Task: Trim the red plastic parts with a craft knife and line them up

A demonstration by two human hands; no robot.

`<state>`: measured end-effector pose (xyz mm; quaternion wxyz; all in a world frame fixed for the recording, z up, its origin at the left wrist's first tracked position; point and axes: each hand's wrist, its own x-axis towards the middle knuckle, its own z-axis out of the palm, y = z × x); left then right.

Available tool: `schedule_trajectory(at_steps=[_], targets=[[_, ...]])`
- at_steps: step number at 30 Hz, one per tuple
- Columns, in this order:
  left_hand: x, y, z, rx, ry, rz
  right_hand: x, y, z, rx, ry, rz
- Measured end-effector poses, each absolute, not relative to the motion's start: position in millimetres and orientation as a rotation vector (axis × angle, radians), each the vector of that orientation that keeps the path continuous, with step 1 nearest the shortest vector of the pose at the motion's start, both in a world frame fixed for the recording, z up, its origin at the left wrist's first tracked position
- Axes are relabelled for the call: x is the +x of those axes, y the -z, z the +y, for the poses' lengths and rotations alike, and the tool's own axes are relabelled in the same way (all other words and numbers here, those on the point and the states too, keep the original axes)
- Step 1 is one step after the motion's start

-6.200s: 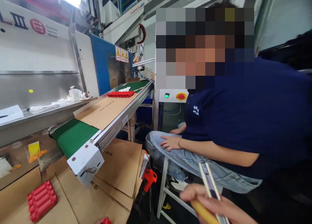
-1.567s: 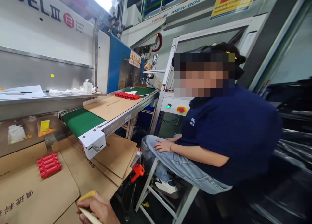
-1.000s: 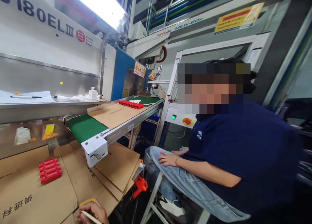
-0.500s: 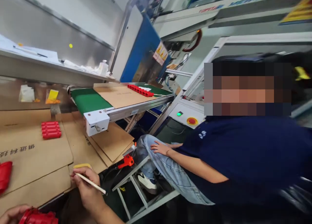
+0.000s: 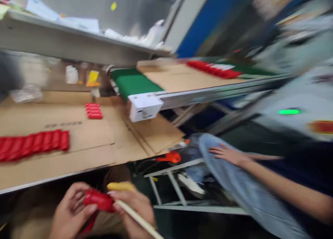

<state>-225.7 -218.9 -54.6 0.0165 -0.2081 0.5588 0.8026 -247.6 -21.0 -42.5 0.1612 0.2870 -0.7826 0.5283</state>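
My left hand (image 5: 70,209) is closed around a red plastic part (image 5: 100,200), roughly cylindrical, held low in front of my lap. Beside it, my right hand (image 5: 140,206) grips a slim pale stick (image 5: 137,218) that slants down to the right. A yellow, handle-like piece (image 5: 121,186) also shows at the top of this hand; whether it joins the stick I cannot tell. The right fingertips are at the red part's right end. Motion blur hides the exact contact.
Red parts lie in a row (image 5: 33,145) and a small group (image 5: 94,111) on cardboard (image 5: 91,138). A green conveyor (image 5: 132,80) carries cardboard and more red parts (image 5: 213,69). At right sits a person in jeans (image 5: 234,183), near a metal frame (image 5: 177,188) and an orange-handled tool (image 5: 170,157).
The view has swung left and down. My hands have come together, with the red part now at my right fingertips. The row of red parts has come more into view.
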Motion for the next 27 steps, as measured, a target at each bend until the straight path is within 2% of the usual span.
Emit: schedule_trajectory(at_steps=[3,7,13,27], targets=[[-233,49,-217,-0.436,-2.522,1.659,-251,36,-15,0.890,-1.603,-2.278],[-237,58,-219,-0.377,-2.605,1.556,-262,40,-17,1.037,-1.379,-2.274],[-233,65,-214,-0.217,-2.693,1.454,-263,35,-22,1.080,-1.298,-2.288],[-235,63,-217,-0.255,-2.619,1.507,-264,39,-20,1.062,-1.247,-2.264]])
